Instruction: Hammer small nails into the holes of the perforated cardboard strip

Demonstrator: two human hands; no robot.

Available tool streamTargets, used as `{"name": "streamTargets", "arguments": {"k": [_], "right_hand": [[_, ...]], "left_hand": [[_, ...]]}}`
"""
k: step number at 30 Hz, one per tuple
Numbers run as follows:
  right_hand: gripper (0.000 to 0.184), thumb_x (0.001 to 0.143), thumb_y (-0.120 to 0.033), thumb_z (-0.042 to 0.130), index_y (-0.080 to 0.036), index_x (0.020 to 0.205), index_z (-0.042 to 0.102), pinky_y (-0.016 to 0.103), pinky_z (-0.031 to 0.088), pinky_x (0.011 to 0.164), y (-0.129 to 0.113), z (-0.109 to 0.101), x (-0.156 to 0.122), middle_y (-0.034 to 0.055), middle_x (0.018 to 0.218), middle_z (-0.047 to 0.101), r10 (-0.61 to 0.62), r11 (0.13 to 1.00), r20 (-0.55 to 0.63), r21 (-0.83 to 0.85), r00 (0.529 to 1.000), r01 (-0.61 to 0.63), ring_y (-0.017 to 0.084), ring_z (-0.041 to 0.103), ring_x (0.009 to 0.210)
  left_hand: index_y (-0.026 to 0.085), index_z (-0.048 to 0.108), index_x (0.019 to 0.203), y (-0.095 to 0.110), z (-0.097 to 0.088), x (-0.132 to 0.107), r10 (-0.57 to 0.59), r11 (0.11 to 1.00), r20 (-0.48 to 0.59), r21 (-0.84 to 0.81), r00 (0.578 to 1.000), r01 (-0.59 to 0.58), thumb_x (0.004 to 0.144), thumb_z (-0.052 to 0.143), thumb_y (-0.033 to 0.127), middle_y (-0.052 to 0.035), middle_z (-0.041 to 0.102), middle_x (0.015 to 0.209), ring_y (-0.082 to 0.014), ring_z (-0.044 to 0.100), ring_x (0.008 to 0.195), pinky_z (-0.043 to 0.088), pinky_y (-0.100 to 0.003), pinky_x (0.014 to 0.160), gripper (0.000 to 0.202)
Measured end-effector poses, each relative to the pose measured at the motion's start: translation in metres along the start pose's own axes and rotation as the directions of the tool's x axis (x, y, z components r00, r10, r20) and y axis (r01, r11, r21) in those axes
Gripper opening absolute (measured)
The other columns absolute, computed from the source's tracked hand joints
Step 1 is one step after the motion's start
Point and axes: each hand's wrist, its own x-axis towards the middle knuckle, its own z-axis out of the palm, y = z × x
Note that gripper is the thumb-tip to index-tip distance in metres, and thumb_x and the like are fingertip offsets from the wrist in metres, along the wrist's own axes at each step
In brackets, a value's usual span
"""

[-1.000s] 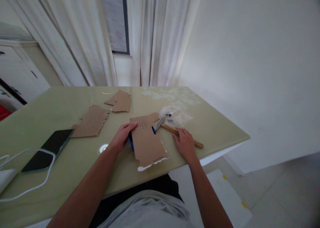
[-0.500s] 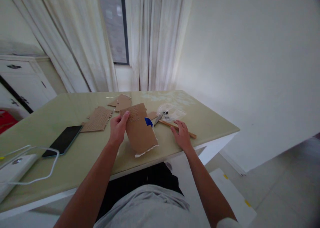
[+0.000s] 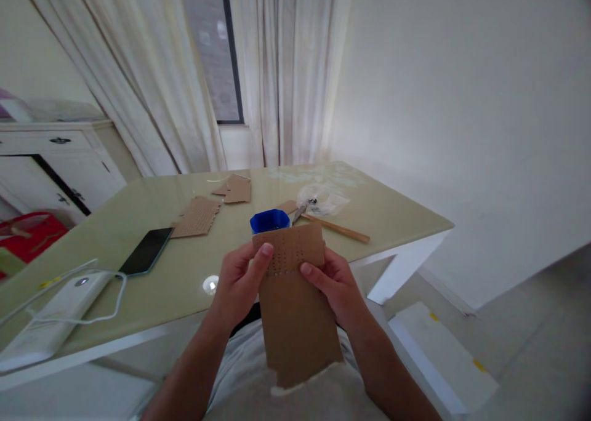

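A brown cardboard strip with rows of small punched holes near its top is held up over my lap. My left hand grips its left edge, thumb on the front. My right hand grips its right edge the same way. Behind the top of the strip a blue plastic piece shows; whether it is held with the cardboard or stands on the table I cannot tell. A hammer with a wooden handle lies on the table beyond my right hand.
Green-topped table with two more cardboard pieces, a clear plastic bag, a dark phone and a white power bank with cable. White cabinet at left, curtains behind.
My left hand lifted the cardboard strip off the table and brought it toward me. My right hand left the table by the hammer and took hold of the strip's right edge.
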Motion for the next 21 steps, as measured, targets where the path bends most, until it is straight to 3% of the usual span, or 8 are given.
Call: {"name": "streamTargets", "arguments": {"k": [3, 6, 10, 15, 21], "right_hand": [[0.045, 0.079, -0.048, 0.1, -0.021, 0.109, 0.081, 0.035, 0.067, 0.075, -0.008, -0.001, -0.004, 0.0058, 0.097, 0.088, -0.001, 0.998, -0.116, 0.064, 0.993, 0.009, 0.026, 0.083, 0.082], [0.046, 0.076, -0.048, 0.102, -0.022, 0.106, 0.082, 0.036, 0.067, 0.072, -0.015, -0.005, -0.007, 0.0057, 0.093, 0.088, -0.007, 0.997, -0.157, 0.081, 0.988, 0.02, 0.026, 0.083, 0.078], [0.044, 0.078, -0.048, 0.101, -0.022, 0.108, 0.081, 0.037, 0.067, 0.07, -0.017, -0.004, -0.014, 0.0068, 0.094, 0.089, 0.018, 0.996, -0.142, 0.089, 0.99, -0.006, 0.027, 0.084, 0.076], [0.043, 0.075, -0.045, 0.103, -0.022, 0.106, 0.084, 0.038, 0.068, 0.079, -0.009, 0.005, -0.021, 0.0076, 0.098, 0.089, 0.067, 0.988, -0.094, 0.144, 0.993, -0.053, 0.027, 0.085, 0.082], [0.042, 0.07, -0.044, 0.106, -0.019, 0.099, 0.09, 0.034, 0.067, 0.077, -0.002, 0.011, -0.023, 0.0097, 0.096, 0.09, 0.097, 0.987, -0.091, 0.139, 0.991, -0.084, 0.025, 0.084, 0.082]], "left_hand": [[0.021, 0.087, 0.097, -0.008, -0.004, -0.01, 0.097, 0.995, -0.036, -0.009, 0.995, -0.097, 0.11, 0.051, 0.069, -0.0077, 0.08, 0.091, -0.0256, 0.072, 0.084, 0.06, -0.035, 0.082, 0.061], [0.026, 0.086, 0.113, -0.02, -0.011, -0.015, 0.228, 0.973, -0.006, 0.029, 0.974, -0.228, 0.11, 0.065, 0.049, -0.0093, 0.082, 0.112, -0.0263, 0.076, 0.104, 0.06, -0.036, 0.096, 0.032], [0.027, 0.086, 0.101, -0.027, -0.014, -0.016, 0.396, 0.91, 0.034, 0.118, 0.918, -0.397, 0.101, 0.08, 0.03, -0.0075, 0.082, 0.105, -0.0216, 0.077, 0.096, 0.06, -0.03, 0.085, 0.006], [0.025, 0.083, 0.096, -0.026, -0.012, -0.015, 0.477, 0.866, 0.012, 0.164, 0.879, -0.473, 0.106, 0.074, 0.034, -0.007, 0.082, 0.095, -0.02, 0.075, 0.086, 0.059, -0.029, 0.077, 0.017], [0.025, 0.081, 0.092, -0.026, -0.014, -0.02, 0.521, 0.837, -0.004, 0.197, 0.853, -0.511, 0.109, 0.068, 0.042, -0.0076, 0.082, 0.089, -0.0217, 0.075, 0.084, 0.061, -0.033, 0.077, 0.027]]}}
